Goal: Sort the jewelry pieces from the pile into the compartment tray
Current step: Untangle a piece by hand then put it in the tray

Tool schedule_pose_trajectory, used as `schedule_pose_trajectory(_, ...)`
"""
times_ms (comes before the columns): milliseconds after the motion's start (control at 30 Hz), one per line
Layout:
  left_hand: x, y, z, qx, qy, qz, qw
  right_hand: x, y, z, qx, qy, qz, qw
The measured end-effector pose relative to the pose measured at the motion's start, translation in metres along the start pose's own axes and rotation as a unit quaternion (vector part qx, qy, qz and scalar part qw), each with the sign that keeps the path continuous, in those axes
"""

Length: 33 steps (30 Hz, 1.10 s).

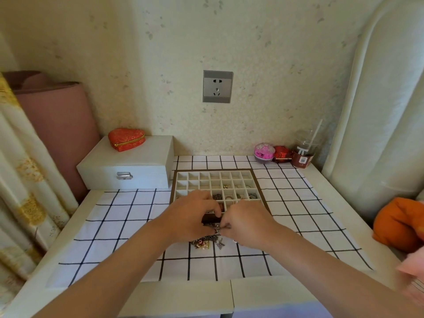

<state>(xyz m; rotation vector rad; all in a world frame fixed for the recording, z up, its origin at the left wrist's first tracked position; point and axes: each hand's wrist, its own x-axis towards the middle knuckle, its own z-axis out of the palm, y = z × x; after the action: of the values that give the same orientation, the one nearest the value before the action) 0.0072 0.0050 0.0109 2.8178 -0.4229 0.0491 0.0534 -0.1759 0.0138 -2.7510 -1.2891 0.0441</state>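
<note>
**Pile of tangled metal jewelry pieces** (pixel 206 242) — dark chains, small gold and reddish charms. It lies on the white black-checked cloth (pixel 128 226) toward the near edge of the white table (pixel 252 292), just in front of the tray's near rim.

**Brown-rimmed tray of small white square compartments** (pixel 258 183) — at the middle of the table, toward its far edge. Several compartments on its right and near sides already hold pieces.

**Left hand** (pixel 195 214) — fingers curled, above the pile and the tray's near rim, pinching a small dark metal piece (pixel 216 230).

**Right hand** (pixel 247 223) — fingertips pinching the same piece from the other side. It is too small to say whether this is a ring or a clasp.

**Handling, as judged:** the pieces are light, and the chains are limp and likely to snag on neighbours. The small charms are probably slippery. It seems best to take a chain at its clasp or pendant and lift slowly so tangled strands fall free. Loose charms want a fingertip pinch, one at a time.
</note>
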Motion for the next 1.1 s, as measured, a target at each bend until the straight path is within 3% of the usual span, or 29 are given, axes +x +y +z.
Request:
schedule_pose_trajectory(267, -0.003, 0.002, 0.001, -0.018, 0.001, -0.001, 1.000, 0.002, 0.002, 0.002, -0.025, -0.009, -0.006, 1.000)
schedule_pose_trajectory(400, -0.001, 0.007, -0.001, -0.099, 0.035, -0.028, 0.994, -0.002, 0.010, -0.010, 0.136, -0.026, 0.070, 0.988)
schedule_pose_trajectory(600, 0.011, 0.019, -0.009, -0.349, 0.102, -0.083, 0.928, 0.000, 0.021, -0.032, 0.331, 0.028, 0.119, 0.936)
schedule_pose_trajectory(733, 0.025, 0.025, -0.017, -0.432, 0.166, -0.124, 0.878, 0.006, 0.025, -0.040, 0.444, 0.083, 0.145, 0.880)
schedule_pose_trajectory(867, 0.038, 0.024, -0.022, -0.462, 0.194, -0.156, 0.851, 0.016, 0.026, -0.048, 0.516, 0.117, 0.180, 0.829)
schedule_pose_trajectory(1100, 0.055, 0.018, -0.036, -0.523, 0.187, -0.208, 0.805, 0.036, 0.034, -0.059, 0.534, 0.109, 0.178, 0.819)
